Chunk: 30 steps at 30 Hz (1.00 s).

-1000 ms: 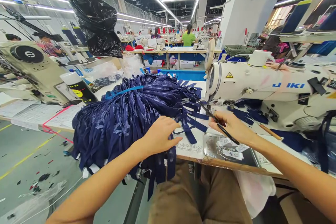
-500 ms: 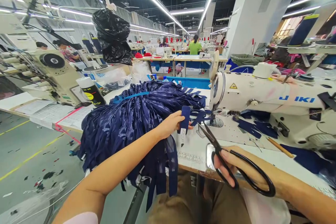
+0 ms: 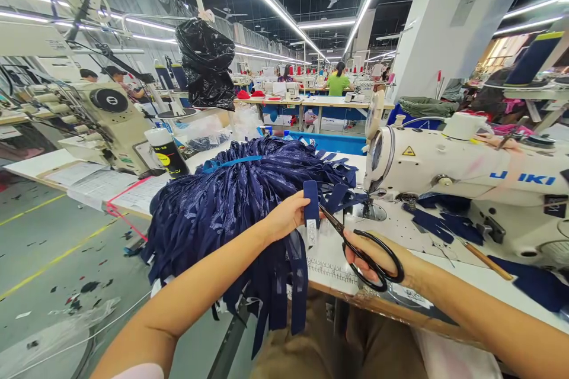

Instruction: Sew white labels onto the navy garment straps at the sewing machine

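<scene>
Navy folded fabric strip (image 3: pixel 311 204), pinched upright in the left hand (image 3: pixel 284 216) at frame centre, meets black-handled scissors (image 3: pixel 355 243) gripped by the right hand (image 3: pixel 382 257). Trimming looks to be the step in hand; a clean snip calls for a taut strip.

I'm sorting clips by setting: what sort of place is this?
Most likely a garment factory floor: an industrial sewing machine, a heap of navy strips, and rows of worktables behind.

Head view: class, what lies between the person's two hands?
In the head view, the black scissors, held by the right hand, bridge the gap, with the blades pointing at the navy strap that the left hand pinches.
</scene>
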Each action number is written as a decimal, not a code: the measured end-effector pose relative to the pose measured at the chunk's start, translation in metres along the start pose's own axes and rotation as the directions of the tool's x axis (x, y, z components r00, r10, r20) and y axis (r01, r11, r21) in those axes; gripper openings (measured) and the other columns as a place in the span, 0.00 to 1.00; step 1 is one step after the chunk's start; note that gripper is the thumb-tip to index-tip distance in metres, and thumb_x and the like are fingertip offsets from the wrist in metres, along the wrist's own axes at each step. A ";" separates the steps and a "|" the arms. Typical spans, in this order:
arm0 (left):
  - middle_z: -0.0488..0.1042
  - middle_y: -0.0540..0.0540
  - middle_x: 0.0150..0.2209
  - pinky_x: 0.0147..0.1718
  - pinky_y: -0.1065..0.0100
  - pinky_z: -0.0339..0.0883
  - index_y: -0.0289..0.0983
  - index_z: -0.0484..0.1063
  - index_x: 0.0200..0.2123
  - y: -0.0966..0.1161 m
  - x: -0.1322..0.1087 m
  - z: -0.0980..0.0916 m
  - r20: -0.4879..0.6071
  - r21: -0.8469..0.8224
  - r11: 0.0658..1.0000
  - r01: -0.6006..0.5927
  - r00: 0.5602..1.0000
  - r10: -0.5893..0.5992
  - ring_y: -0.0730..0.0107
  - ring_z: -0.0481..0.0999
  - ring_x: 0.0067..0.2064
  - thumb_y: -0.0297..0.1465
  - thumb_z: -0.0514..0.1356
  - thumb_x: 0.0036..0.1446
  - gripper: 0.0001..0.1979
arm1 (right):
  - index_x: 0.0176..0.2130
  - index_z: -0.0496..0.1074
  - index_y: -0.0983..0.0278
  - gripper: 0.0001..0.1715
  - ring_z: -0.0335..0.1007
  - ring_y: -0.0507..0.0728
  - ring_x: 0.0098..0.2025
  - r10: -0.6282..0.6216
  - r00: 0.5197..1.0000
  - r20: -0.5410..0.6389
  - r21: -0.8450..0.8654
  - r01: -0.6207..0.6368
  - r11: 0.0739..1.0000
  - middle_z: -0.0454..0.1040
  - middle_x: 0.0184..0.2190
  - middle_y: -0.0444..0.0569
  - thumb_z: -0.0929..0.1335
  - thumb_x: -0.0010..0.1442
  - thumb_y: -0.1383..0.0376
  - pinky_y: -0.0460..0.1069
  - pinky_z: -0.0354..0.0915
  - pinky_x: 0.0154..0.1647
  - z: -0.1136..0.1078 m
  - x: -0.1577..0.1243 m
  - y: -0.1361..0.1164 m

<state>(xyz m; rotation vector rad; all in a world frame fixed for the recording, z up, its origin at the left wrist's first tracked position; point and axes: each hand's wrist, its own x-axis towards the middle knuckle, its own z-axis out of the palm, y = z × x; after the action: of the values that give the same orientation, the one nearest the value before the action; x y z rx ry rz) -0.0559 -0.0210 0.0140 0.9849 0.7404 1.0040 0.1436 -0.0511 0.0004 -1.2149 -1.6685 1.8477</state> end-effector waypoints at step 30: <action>0.74 0.46 0.30 0.39 0.62 0.64 0.35 0.63 0.32 -0.006 -0.010 -0.014 -0.118 -0.105 0.990 -0.091 0.990 0.078 0.61 0.76 0.37 0.25 0.52 0.52 0.02 | 0.21 0.64 0.66 0.30 0.50 0.44 0.10 0.069 0.993 -0.092 0.106 -0.059 0.993 0.56 0.11 0.38 0.59 0.51 0.42 0.41 0.45 0.10 -0.012 0.016 0.003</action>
<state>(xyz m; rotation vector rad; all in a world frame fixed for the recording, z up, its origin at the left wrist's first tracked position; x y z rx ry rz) -0.0697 -0.0272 0.0033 0.8748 0.7342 1.1705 0.1450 -0.0319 -0.0069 -1.3052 -1.4809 1.8582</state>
